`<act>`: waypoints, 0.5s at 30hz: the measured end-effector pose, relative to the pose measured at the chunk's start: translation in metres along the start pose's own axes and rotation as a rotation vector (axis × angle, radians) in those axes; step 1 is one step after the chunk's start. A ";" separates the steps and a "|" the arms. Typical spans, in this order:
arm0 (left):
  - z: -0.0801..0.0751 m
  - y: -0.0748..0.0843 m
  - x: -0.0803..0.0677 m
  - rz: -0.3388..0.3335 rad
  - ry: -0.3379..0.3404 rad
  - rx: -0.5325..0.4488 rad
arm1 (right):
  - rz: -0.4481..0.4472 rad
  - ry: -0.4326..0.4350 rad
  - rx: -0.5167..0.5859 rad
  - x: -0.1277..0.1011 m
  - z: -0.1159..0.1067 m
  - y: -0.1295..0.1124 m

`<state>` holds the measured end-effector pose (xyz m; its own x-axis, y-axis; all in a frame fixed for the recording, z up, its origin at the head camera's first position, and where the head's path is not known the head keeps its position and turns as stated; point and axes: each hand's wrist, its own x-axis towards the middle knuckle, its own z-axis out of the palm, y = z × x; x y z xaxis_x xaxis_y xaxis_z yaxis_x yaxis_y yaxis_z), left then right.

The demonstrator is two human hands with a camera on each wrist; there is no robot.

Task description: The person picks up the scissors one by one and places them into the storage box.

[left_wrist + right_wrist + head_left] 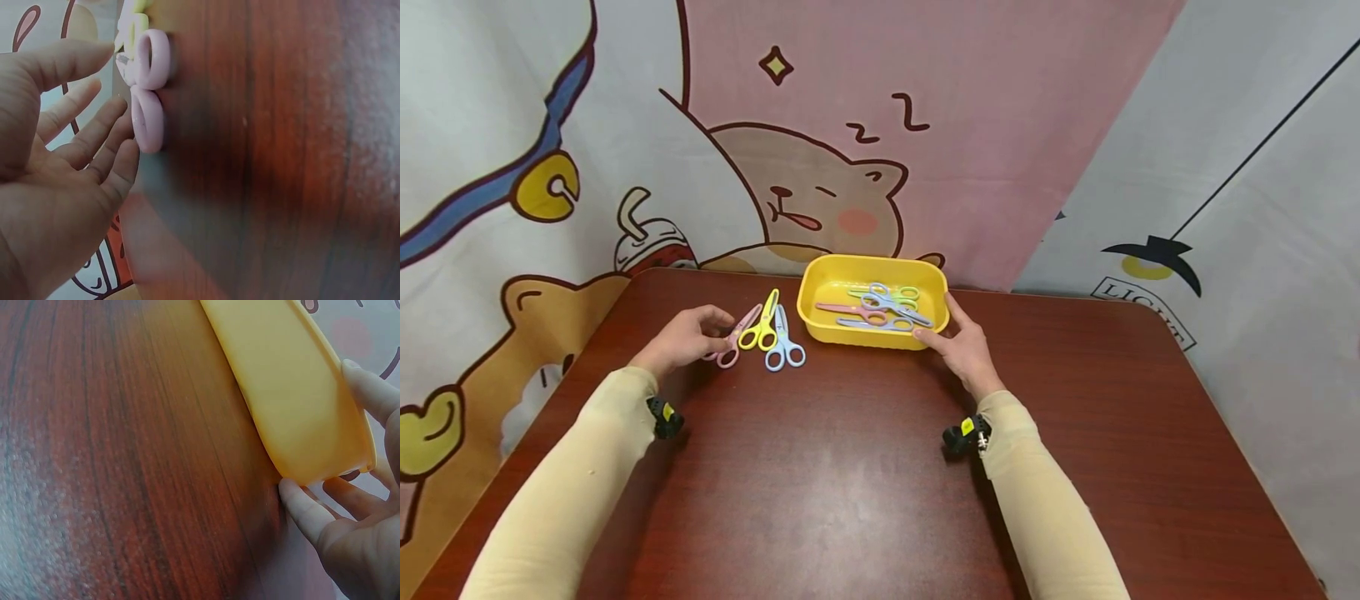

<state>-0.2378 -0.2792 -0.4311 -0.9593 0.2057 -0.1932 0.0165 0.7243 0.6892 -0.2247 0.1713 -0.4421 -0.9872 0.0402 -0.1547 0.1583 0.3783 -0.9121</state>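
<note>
Tray: a shallow yellow plastic tray (820, 287) with rounded corners sat just above the centre of the head view.
Tray contents: several small plastic-handled scissors (880, 307) lay crossed inside it, in green, pink, blue and purple.
Right hand: the right hand (964, 343) rested at the tray's lower right corner, fingers fairly straight, thumb and fingertips (306, 509) touching the outer wall.
Left hand: the left hand (683, 337) lay left of centre with fingers loosely spread, fingertips (125, 125) at the handle rings of the pink plastic scissors (730, 342); no closed grip showed.
Loose scissors: the yellow plastic scissors (762, 325) and the light blue plastic scissors (784, 343) lay just right of the pink pair, left of the tray.
Surface: a dark reddish wooden table (850, 483) filled the lower frame.
Room: a cartoon-printed fabric backdrop (820, 192) with a sleeping animal hung across the top.
</note>
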 end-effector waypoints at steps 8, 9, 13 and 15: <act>0.002 -0.001 -0.005 -0.032 -0.005 0.024 | -0.010 -0.003 -0.005 0.001 0.000 0.001; 0.002 -0.001 -0.005 -0.033 -0.004 0.026 | -0.009 -0.003 -0.003 0.001 0.000 0.001; 0.004 -0.004 -0.002 -0.023 0.000 0.037 | -0.008 -0.004 0.003 0.001 0.000 0.001; 0.005 -0.005 -0.002 -0.024 -0.003 0.040 | -0.008 -0.003 0.002 0.001 0.000 0.001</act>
<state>-0.2347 -0.2801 -0.4373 -0.9587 0.1903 -0.2116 0.0052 0.7550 0.6557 -0.2250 0.1718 -0.4432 -0.9883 0.0340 -0.1485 0.1503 0.3768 -0.9140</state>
